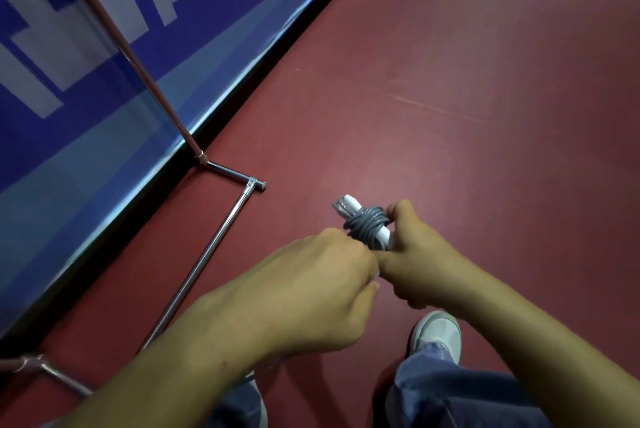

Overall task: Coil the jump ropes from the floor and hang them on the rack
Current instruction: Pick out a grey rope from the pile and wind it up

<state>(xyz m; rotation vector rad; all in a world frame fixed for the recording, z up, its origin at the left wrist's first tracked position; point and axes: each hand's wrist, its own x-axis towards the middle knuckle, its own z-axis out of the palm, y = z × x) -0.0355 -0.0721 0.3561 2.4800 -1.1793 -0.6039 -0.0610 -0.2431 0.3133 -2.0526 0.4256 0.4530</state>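
"Denim trouser legs (pixel 450 393) and a pale shoe (pixel 438 334) sit nearest the camera," says the first. "Just above them the person's two hands meet, held up over the red floor (pixel 485 116)."

"And the jump rope (pixel 367 225)?" asks the second.

"Between the hands, off the floor. Its grey cord is wound in tight turns round the white handles (pixel 348 203), which lie side by side. The right hand (pixel 419 261) is closed round the lower part of the handles, thumb up against the turns. The left hand (pixel 311 292) is curled in at the bundle's near side and seems to pinch the cord, though its fingertips are hidden behind the back of the hand."

"So the winding looks close to done. How should the person finish it?"

"Probably by holding the handles firm with the right hand while the left pulls the last bit of cord snug and tucks it under a turn. Slack there would let the whole coil spring loose. The thumb could press on the turns until the tuck bites."

"Then the rack (pixel 207 254)?"

"It stands to the left, a little farther off: chrome foot bars on the floor and an upright pole (pixel 138 64) rising in front of a blue banner (pixel 69 123) with white lettering. The hanging bar is out of view, so the person would need to look up before lifting the bundle."
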